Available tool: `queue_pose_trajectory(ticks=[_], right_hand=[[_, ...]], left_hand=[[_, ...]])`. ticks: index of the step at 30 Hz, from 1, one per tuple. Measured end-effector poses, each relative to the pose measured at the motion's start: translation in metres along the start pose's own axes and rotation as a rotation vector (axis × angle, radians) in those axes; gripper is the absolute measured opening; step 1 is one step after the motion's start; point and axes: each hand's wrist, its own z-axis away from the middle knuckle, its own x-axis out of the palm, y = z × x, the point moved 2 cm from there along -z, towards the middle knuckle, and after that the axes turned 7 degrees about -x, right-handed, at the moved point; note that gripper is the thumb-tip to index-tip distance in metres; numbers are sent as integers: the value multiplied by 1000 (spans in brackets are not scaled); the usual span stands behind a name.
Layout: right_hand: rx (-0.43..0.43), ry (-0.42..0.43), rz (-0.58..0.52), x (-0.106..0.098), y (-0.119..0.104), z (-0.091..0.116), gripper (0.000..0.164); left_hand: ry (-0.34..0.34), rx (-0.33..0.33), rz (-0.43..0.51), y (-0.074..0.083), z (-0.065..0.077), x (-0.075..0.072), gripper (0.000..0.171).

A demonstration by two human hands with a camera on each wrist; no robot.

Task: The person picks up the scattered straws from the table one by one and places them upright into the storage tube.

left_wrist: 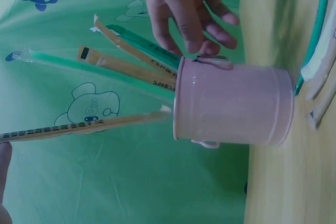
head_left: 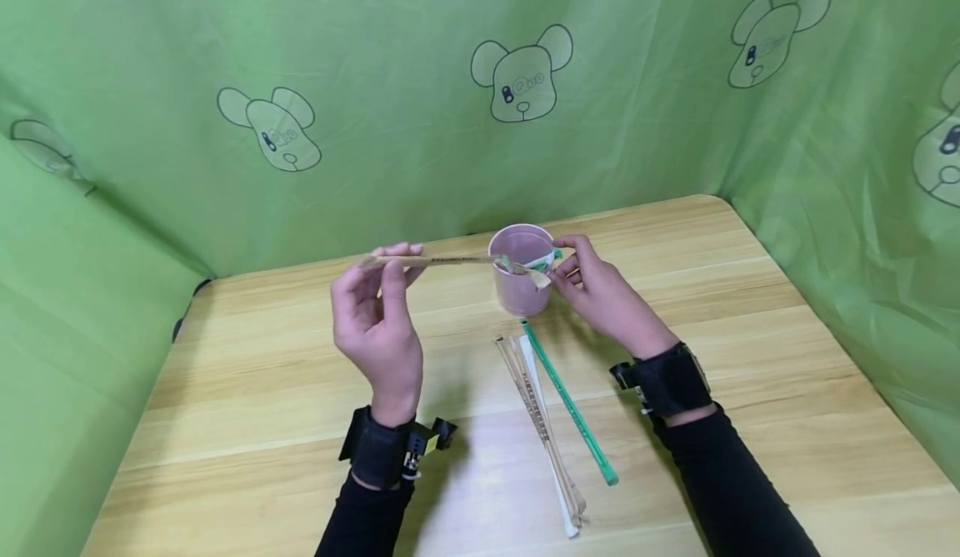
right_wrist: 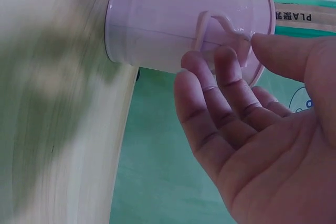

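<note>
My left hand pinches a brown paper-wrapped straw near its outer end, held almost level. The straw's other end is at the mouth of a small pink bucket, as the left wrist view shows. My right hand is at the bucket's right side, with thumb and fingertips pinching the looped handle near the rim. The bucket stands upright on the table. Several straws lean out of it, among them a brown wrapped one and a pale green one.
In front of the bucket, a green straw lies on the wooden table. Beside it are several brown paper-wrapped straws and a white one. A green curtain with bear drawings surrounds the table's back and sides.
</note>
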Motion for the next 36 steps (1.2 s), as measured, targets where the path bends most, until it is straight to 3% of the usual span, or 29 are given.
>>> queue_pose_trajectory(ticks=[4,12,18,24,29,32,36], right_hand=[[3,7,3,0,-1,0,54],[73,90,-17,-5,-2,4,39],[153,146,-48,-2,1,7,32],[188,64,0,7,4,14,17],[147,-20,44,20,5,14,12],[106,-81,66,29,4,13,17],[82,-152,70,40,4,14,22]], left_hand=[[-11,-24,9,-2,0,1,18],[-173,-111,-65,-15,5,5,19],[-242,-151,-142,-25,10,4,19],[-301,-172,-332,-40,16,2,18],[-365,-232,-442,-47,22,1,22],[-402,-314,-478,-49,23,0,26],[-483,-476,-541,-52,26,0,26]])
